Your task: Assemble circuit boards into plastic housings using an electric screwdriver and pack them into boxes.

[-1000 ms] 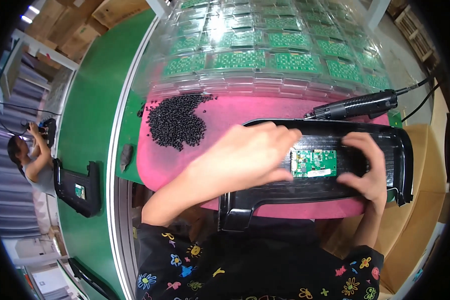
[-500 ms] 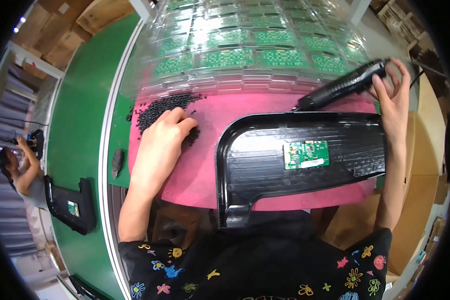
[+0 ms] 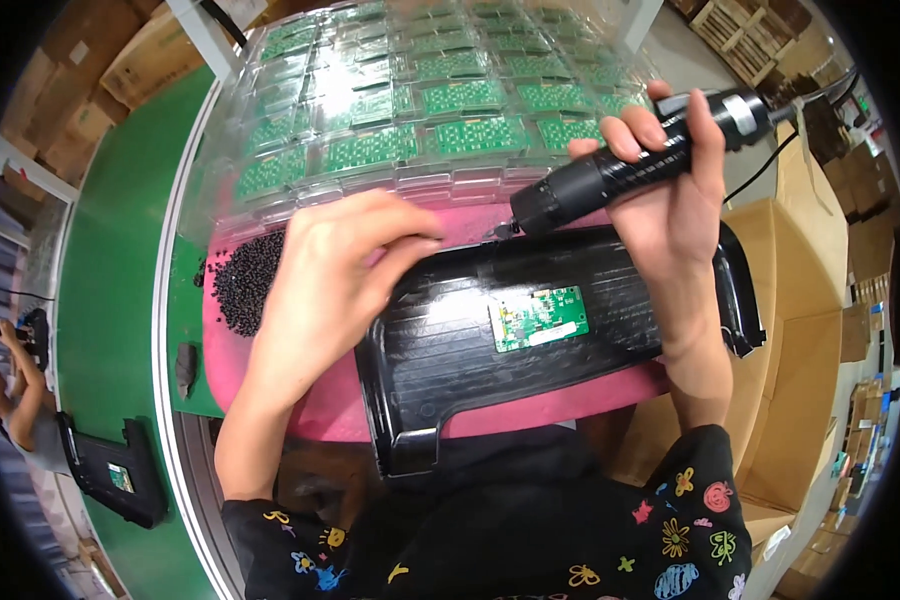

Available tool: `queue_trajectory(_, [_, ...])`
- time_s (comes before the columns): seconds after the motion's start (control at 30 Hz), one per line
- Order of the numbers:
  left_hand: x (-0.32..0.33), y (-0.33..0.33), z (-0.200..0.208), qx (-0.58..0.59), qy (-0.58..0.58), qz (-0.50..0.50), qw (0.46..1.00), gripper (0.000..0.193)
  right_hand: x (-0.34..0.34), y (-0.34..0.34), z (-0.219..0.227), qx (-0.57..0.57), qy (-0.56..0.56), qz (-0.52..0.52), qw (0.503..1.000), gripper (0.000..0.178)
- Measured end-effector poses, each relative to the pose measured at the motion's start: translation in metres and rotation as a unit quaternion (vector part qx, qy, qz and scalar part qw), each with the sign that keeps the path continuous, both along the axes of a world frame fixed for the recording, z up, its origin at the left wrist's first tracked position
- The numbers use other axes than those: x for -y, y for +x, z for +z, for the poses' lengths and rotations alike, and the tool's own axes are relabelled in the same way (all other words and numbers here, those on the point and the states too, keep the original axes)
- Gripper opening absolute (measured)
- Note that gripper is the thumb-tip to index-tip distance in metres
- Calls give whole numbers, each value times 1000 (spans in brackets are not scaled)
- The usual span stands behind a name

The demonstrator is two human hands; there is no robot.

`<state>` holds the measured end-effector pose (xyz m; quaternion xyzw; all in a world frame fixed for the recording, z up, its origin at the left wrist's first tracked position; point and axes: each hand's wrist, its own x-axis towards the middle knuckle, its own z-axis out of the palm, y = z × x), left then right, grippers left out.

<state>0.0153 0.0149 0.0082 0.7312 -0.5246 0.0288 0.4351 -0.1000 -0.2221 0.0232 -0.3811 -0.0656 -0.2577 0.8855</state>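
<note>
Sleeves with bright doodles sit nearest me, and just beyond them lies the black plastic cover (image 3: pixel 570 320) on the pink mat (image 3: pixel 300 390), with the small green circuit board (image 3: pixel 537 318) seated near its middle. Half a second ago my right hand (image 3: pixel 675 200) was only closing on the black electric screwdriver (image 3: pixel 635 160) where it lay above the cover; now it grips the tool firmly, lifted and slanted, the tip hanging just over the cover's far edge. My left hand (image 3: pixel 335 270) has left the heap of small black screws (image 3: pixel 242 280) and now hovers at the cover's left end, fingertips pinched together; whether a screw sits between them I cannot tell. The cover itself looks turned a little, its right end now further from me.

Left of the cover, the screw heap lies on the mat. Beyond the cover, clear plastic trays (image 3: pixel 410 130) filled with green boards spread across the bench. Far left of it runs a green conveyor belt (image 3: pixel 110 300), carrying another black cover (image 3: pixel 115 475), with another person (image 3: pixel 15 390) at work beside it. Right of the cover stand brown cardboard boxes (image 3: pixel 800 330).
</note>
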Motion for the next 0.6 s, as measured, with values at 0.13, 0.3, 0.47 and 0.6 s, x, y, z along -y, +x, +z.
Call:
queue_trajectory(0.13, [30,-5,7,-114,-7,-54,992,15,-8,-9,1,42,30,24,998,27])
queue_trajectory(0.3, [46,-4,-12,-123,-72,-106,984,19,-2,-18,-11,59,37,-12,997,26])
queue_trajectory(0.47, [41,-8,-21,-72,-77,-107,989,22,-9,-21,-16,38,69,-21,997,27])
queue_trajectory(0.6, [38,-11,-23,-48,-64,-84,993,24,-9,-22,-17,33,44,-23,998,27])
